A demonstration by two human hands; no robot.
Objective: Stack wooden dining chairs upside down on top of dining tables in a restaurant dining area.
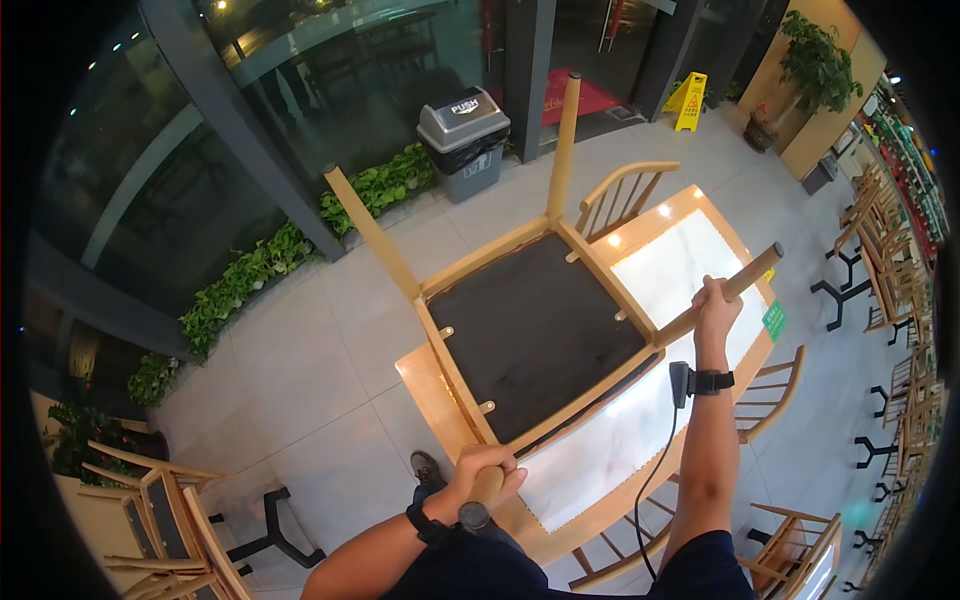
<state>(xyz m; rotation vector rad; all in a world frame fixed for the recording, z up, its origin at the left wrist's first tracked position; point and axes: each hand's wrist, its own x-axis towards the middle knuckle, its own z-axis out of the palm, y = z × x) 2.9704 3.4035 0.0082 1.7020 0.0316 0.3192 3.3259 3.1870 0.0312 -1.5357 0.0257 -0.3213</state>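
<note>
Currently, a person is holding an upturned wooden chair (578, 399) over a table (427, 395) with a pale wooden border and a white marbled top — its four legs are pointing up and its dark seat underside (540, 325) is facing the camera. The left hand (478, 478) is clasping the near leg (475, 514), fingers wrapping around it close to the seat frame. Farther off, the right hand (715, 312) is closing around the right-hand leg (757, 270), fingers curling about its middle. Whether the chair is resting on the tabletop or hanging just above it, one cannot tell. A black strap (712, 382) is circling the right wrist, with a cable (652, 470) running down from the small device there. Other chairs are standing around the table, one (628, 195) beyond its far end. Past the upturned chair, a grey bin (465, 150) is standing beside low green plants (385, 185) — and a yellow floor sign (687, 102) is standing farther right.
</note>
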